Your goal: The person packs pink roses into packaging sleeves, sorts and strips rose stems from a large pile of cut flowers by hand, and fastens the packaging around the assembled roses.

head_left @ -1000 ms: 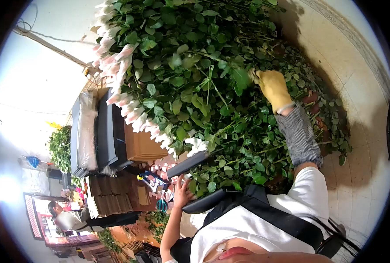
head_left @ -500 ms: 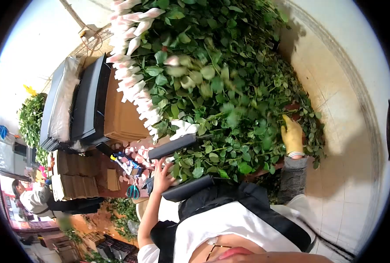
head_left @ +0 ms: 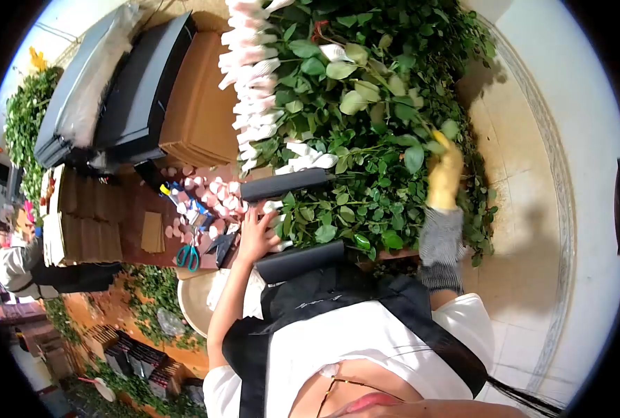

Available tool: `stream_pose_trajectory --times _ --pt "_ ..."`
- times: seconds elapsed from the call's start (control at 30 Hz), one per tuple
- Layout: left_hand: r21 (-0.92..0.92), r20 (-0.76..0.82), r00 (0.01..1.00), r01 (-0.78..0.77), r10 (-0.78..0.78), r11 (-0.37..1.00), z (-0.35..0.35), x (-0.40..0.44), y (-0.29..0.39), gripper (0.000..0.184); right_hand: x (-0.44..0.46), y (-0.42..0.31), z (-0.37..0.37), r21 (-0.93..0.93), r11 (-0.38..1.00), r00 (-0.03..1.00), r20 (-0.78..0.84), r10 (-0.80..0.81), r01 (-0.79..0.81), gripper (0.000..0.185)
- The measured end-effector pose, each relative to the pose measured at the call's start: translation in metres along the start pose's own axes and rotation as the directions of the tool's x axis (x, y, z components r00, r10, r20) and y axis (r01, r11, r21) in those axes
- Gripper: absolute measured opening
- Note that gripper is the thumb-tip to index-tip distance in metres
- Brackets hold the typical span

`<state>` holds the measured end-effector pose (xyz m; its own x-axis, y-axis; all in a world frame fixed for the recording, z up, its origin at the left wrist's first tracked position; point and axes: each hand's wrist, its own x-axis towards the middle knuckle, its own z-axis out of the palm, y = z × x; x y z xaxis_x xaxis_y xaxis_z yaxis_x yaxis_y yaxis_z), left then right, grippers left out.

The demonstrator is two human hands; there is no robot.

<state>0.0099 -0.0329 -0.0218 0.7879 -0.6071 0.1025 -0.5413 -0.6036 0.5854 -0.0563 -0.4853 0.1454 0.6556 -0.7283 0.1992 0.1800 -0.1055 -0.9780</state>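
Note:
My left hand (head_left: 255,235) is bare, its fingers apart, resting beside white-sleeved flower heads (head_left: 276,221) between two black padded bars (head_left: 285,184). My right hand (head_left: 446,174), in a yellow glove, is closed around the lower part of a rose stem. This rose (head_left: 334,53) has a pale, sleeved head and broad leaves, and lies above the big pile of green stems (head_left: 345,150). The pile's white and pink sleeved heads (head_left: 254,76) line its left edge. Blurring hides the exact grip of the gloved fingers.
Teal scissors (head_left: 188,258), pink petals (head_left: 219,195) and stacked brown cardboard (head_left: 90,240) are on the table at the left. Dark sheets (head_left: 139,90) stand behind them. A pale round bin (head_left: 197,303) is below the table edge. Another person (head_left: 17,268) is at the far left.
The view has shifted. My gloved hand, previously low at the pile's right edge, has risen and now grips the rose stem. My left hand remains between the padded bars.

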Motion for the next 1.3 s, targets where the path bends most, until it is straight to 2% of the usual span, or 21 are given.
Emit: stream_pose_trajectory --times 0.07,0.17,0.23,0.3,0.33,0.37,0.43,0.5,0.57,0.7,0.73,0.83,0.87,0.9,0.97,1.03,1.07,1.13,1.17,1.23,1.3 --pt "-0.019 -0.009 1.0 -0.025 0.024 1.0 -0.003 0.001 0.0 0.066 -0.022 -0.054 -0.001 -0.432 0.819 0.92 0.079 -0.383 0.378 0.02" --pt "-0.113 -0.044 0.996 -0.078 0.074 0.991 -0.026 0.001 0.003 0.058 -0.052 -0.055 -0.005 -0.618 0.496 0.788 0.539 -0.298 0.61 0.055" --pt "-0.389 -0.048 0.998 0.025 -0.048 0.921 -0.069 0.006 0.026 0.055 -0.07 -0.032 0.0 -0.637 0.296 0.702 0.638 -0.316 0.712 0.06" --pt "-0.806 -0.037 0.988 0.058 -0.149 0.588 -0.087 0.008 0.044 0.055 -0.087 -0.001 0.004 -0.536 0.468 0.682 0.696 -0.226 0.702 0.061" --pt "-0.903 -0.101 0.992 -0.058 -0.079 0.426 -0.087 0.014 0.048 0.057 -0.093 0.012 0.006 -0.551 0.422 0.668 0.715 -0.207 0.72 0.058" --pt "-0.918 0.016 0.992 0.064 -0.124 0.391 -0.082 0.018 0.048 0.059 -0.099 0.024 0.007 -0.565 0.372 0.657 0.73 -0.191 0.736 0.056" --pt "-0.88 0.165 0.963 0.242 -0.215 0.408 -0.064 0.03 0.062 0.06 -0.113 0.024 0.012 -0.598 0.374 0.687 0.705 -0.175 0.709 0.052" --pt "-0.641 -0.024 0.995 0.06 -0.098 0.765 -0.058 0.025 0.065 0.063 -0.117 0.007 0.017 -0.759 0.199 0.764 0.642 0.066 0.62 0.052" --pt "-0.445 0.199 0.978 0.148 -0.064 0.883 -0.062 0.016 0.055 0.061 -0.116 0.003 0.011 -0.81 0.167 0.797 0.585 0.152 0.562 0.059" --pt "-0.517 0.347 0.884 0.459 -0.313 0.723 -0.065 0.01 0.057 0.053 -0.139 -0.035 0.031 -0.876 0.042 0.86 0.48 0.176 0.48 0.068" --pt "-0.641 0.246 0.923 0.384 -0.295 0.665 -0.058 0.01 0.053 0.053 -0.146 -0.045 0.041 -0.891 -0.008 0.883 0.449 0.138 0.454 0.07" --pt "-0.423 0.117 0.976 0.218 -0.186 0.879 -0.069 0.017 0.067 0.055 -0.171 -0.066 0.088 -0.702 0.402 0.788 0.609 -0.089 0.588 0.068" --pt "-0.542 0.178 0.966 0.256 -0.188 0.801 -0.064 0.017 0.07 0.057 -0.184 -0.076 0.107 -0.647 0.494 0.776 0.624 -0.096 0.581 0.071" --pt "-0.403 0.331 0.909 0.379 -0.253 0.833 -0.082 0.021 0.09 0.058 -0.195 -0.07 0.119 -0.587 0.392 0.687 0.702 -0.189 0.708 0.074" --pt "-0.453 0.228 0.974 0.125 -0.021 0.883 -0.067 0.012 0.076 0.054 -0.212 -0.021 0.138 -0.65 0.247 0.677 0.735 -0.039 0.719 0.084" --pt "-0.486 0.131 0.976 -0.088 0.172 0.87 -0.057 0.005 0.069 0.05 -0.207 -0.014 0.15 -0.657 0.385 0.597 0.752 0.28 0.648 0.08" --pt "-0.573 0.235 0.962 0.02 0.141 0.819 -0.062 0.004 0.068 0.044 -0.201 -0.015 0.15 -0.611 0.478 0.513 0.791 0.333 0.632 0.077" --pt "-0.673 0.435 0.898 0.27 0.073 0.689 -0.084 0.005 0.086 0.031 -0.203 -0.016 0.136 -0.397 0.763 0.63 0.776 -0.017 0.51 0.055" --pt "-0.717 0.387 0.911 0.199 0.144 0.668 -0.08 0.003 0.08 0.026 -0.205 -0.011 0.13 -0.234 0.86 0.704 0.686 -0.183 0.453 0.043" --pt "-0.666 0.261 0.959 0.097 0.11 0.74 -0.068 0.001 0.086 0.023 -0.203 -0.004 0.12 -0.173 0.896 0.713 0.673 -0.196 0.409 0.036" --pt "-0.613 0.311 0.95 0.21 -0.011 0.761 -0.067 0.002 0.093 0.025 -0.209 -0.012 0.115 -0.135 0.914 0.801 0.541 -0.256 0.383 0.028"
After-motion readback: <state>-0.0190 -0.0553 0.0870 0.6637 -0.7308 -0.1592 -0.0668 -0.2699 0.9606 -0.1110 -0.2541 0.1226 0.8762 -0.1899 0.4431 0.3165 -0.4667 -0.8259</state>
